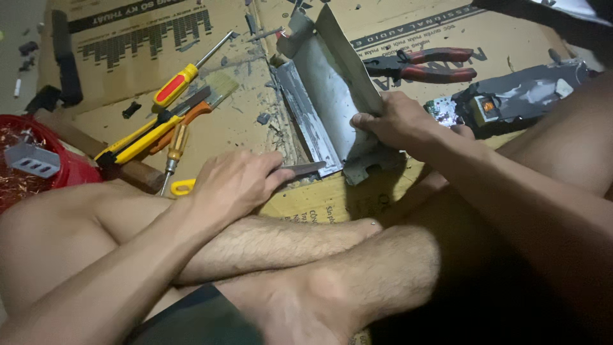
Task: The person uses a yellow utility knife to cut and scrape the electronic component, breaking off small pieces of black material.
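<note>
Flattened cardboard [211, 128] covers the floor; left hand [233, 184] fingers pinch a flat metal tool [305, 168], right hand [396, 120] fingers clamp the bent sheet-metal casing [329, 83]. One slip and that edge probably cuts a bare leg.

Your view is dim and warm-toned, with soft, grainy detail throughout. The brightest patch falls on the bent grey metal housing [325, 89] and the cardboard sheet [223, 128] around it, so light seems to come from above and ahead of you. Your legs and lower right corner sink into deep shadow. The red basket [64, 167] at the left edge looks smeared and unsharp.
</note>
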